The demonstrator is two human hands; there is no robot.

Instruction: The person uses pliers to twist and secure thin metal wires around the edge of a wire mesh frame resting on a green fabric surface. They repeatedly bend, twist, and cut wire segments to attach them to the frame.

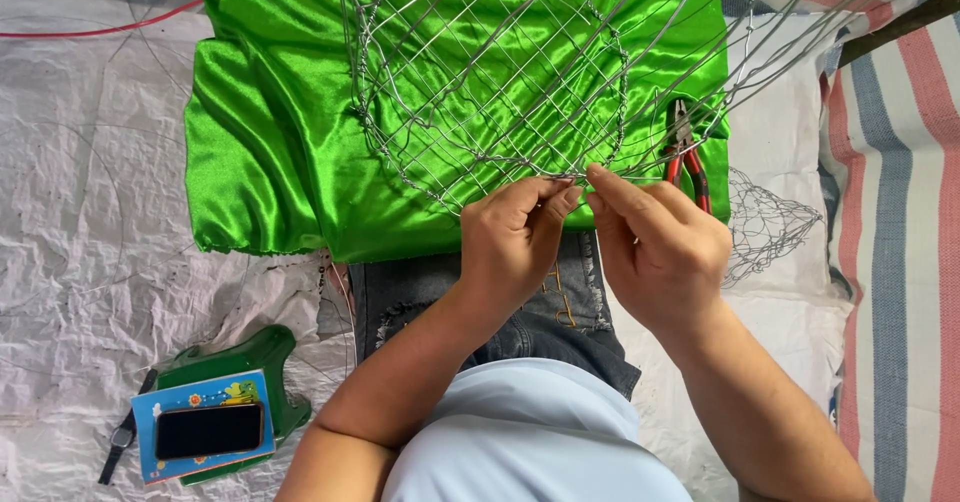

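The wire basket [490,72] lies tipped on a sheet of shiny green satin cloth [270,132] spread over the person's lap, its round mesh bottom facing the camera and its long side ribs fanning out toward the upper right. Red-handled pliers [688,157] rest on the cloth just to the right of the basket's rim, close beside the right hand [655,247]. Further right, a small cone of wire netting [765,224] lies on white sacking [90,222] that covers the floor, and a striped mat [900,212] borders it. At lower left a green plastic stool [245,362] carries a blue booklet [165,462] with a dark phone [210,430] on top; a wristwatch [120,440] lies just beside it. A thin red cord [100,30] crosses the upper left corner. The basket is made of bright silvery wire, a square grid inside a ring wrapped with finer twisted wire. The left hand [515,242] is closed, pinching the near edge of the ring between thumb and fingers; the right hand pinches the same edge right next to it, fingertips almost touching.
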